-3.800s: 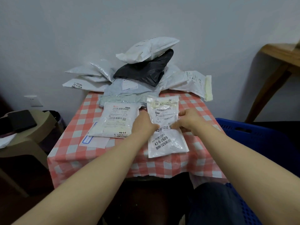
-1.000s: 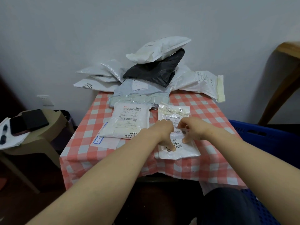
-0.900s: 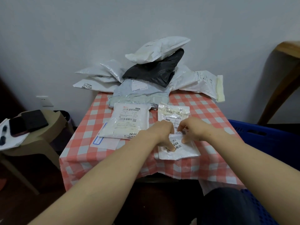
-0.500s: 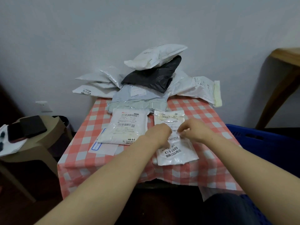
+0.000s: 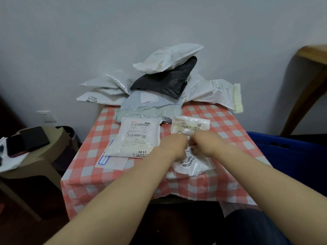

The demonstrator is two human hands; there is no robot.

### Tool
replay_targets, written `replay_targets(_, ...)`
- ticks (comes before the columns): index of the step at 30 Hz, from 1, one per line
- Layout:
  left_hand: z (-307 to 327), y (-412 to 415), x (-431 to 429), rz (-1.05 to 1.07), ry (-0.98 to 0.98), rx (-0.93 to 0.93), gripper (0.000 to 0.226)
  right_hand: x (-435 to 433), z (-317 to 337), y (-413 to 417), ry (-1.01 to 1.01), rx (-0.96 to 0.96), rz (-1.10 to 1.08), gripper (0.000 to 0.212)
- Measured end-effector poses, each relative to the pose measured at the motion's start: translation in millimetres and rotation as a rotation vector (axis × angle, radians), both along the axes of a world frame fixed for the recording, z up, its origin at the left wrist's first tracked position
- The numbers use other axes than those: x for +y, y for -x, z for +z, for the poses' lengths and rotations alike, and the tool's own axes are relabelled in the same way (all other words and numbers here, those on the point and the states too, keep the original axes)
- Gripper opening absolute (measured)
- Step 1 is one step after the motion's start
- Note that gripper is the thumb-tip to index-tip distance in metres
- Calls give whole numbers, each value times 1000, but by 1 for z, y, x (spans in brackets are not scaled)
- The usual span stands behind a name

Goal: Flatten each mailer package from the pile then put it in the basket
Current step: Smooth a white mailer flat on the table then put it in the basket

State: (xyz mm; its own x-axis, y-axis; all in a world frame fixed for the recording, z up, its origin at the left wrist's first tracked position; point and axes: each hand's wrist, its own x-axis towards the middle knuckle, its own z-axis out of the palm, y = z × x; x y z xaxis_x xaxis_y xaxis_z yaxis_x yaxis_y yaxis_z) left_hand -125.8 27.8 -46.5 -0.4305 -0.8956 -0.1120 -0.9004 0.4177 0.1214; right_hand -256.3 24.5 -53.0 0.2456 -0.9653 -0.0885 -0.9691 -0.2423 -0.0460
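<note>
A small white mailer [image 5: 192, 163] with a printed label lies near the front of the checked table [image 5: 85, 156]. My left hand [image 5: 174, 145] and my right hand [image 5: 206, 143] sit side by side on its middle, fingers curled, pinching the plastic, and the lower part of the mailer is crumpled and lifted. Another white mailer [image 5: 138, 138] lies flat to the left. The pile [image 5: 159, 85] of white, grey and black mailers is stacked at the table's far edge. The blue basket [image 5: 286, 152] stands on the right, below table height.
A flat white envelope [image 5: 111, 162] lies under the left mailer. A tan stool [image 5: 40, 161] with dark objects on it stands at the left. A wooden table leg [image 5: 304, 96] rises at the far right. A wall outlet [image 5: 46, 116] is at the left.
My hands have slid up from the mailer's lower half to its middle and come closer together. The lower end of the mailer has crumpled and lifted.
</note>
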Motion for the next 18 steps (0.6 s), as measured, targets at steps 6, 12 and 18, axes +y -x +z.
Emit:
replay_targets(6, -6, -1, 3, 3, 103, 13, 15, 15, -9, -4, 162, -39, -96, 34)
replay_targets(12, -21, -16, 2, -118, 47, -32, 39, 11, -2, 0, -4, -233, -395, 23)
replay_targets(18, -30, -23, 0, -47, -36, 168, 46, 6, 5, 3, -277, -926, -573, 23)
